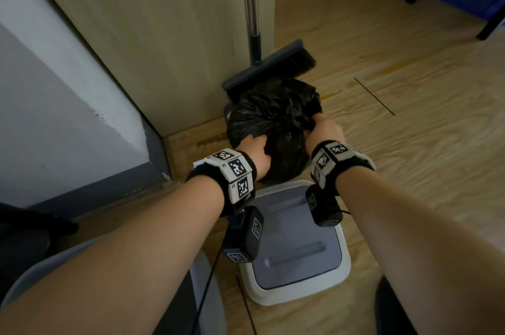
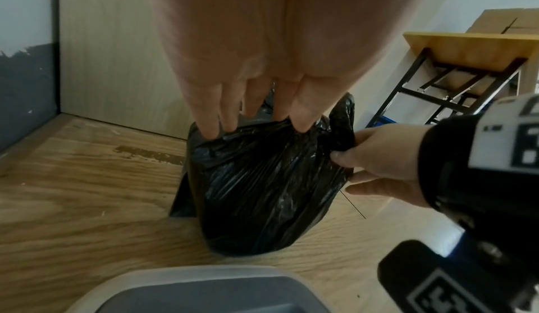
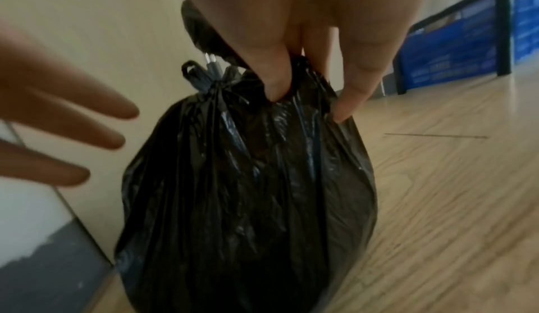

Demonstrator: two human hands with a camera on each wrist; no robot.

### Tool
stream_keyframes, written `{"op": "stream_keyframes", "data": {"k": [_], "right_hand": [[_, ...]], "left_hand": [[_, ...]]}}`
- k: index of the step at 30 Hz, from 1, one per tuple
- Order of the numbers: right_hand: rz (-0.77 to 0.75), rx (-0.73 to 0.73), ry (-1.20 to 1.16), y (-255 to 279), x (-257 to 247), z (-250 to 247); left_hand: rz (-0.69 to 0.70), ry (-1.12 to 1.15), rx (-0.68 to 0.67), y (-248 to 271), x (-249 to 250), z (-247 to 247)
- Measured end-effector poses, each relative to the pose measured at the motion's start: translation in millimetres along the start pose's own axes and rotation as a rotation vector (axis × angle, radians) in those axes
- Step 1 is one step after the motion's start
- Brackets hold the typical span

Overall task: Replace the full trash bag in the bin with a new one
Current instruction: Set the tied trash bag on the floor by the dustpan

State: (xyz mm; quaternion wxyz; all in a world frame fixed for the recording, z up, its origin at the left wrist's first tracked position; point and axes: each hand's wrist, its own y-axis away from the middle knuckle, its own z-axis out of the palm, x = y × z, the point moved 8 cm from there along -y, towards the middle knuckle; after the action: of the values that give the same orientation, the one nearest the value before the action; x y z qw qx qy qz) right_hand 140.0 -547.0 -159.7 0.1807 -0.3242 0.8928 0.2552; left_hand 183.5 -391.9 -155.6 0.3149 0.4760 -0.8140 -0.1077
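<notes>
A full black trash bag point(image 1: 273, 121) point(image 2: 262, 191) point(image 3: 248, 191), knotted at the top, stands on the wooden floor by the wall. My left hand point(image 1: 257, 149) point(image 2: 256, 101) lies on its near left side with straight fingers touching the plastic. In the right wrist view the left hand point(image 3: 87, 133) shows spread fingers. My right hand point(image 1: 322, 127) point(image 2: 373, 156) point(image 3: 306, 82) pinches a fold of plastic at the bag's upper right. The bin point(image 1: 210, 302) shows only as a pale rim under my left forearm.
A white and grey bin lid point(image 1: 344, 266) point(image 2: 204, 290) lies on the floor just in front of the bag. A broom point(image 1: 273, 67) leans against the wooden panel point(image 1: 164, 20) behind it. A black-legged table point(image 2: 466, 48) and a blue box point(image 3: 452, 52) stand further right.
</notes>
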Motion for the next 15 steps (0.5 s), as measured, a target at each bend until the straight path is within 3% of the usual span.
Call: {"op": "stream_keyframes", "data": {"k": [9,15], "right_hand": [[0.030,0.068,-0.436,30,10,-12],[0.133,0.066,-0.434,43,26,-7]], "left_hand": [[0.004,-0.017,-0.034,-1,6,9],[-0.001,-0.022,-0.029,11,13,7]]}}
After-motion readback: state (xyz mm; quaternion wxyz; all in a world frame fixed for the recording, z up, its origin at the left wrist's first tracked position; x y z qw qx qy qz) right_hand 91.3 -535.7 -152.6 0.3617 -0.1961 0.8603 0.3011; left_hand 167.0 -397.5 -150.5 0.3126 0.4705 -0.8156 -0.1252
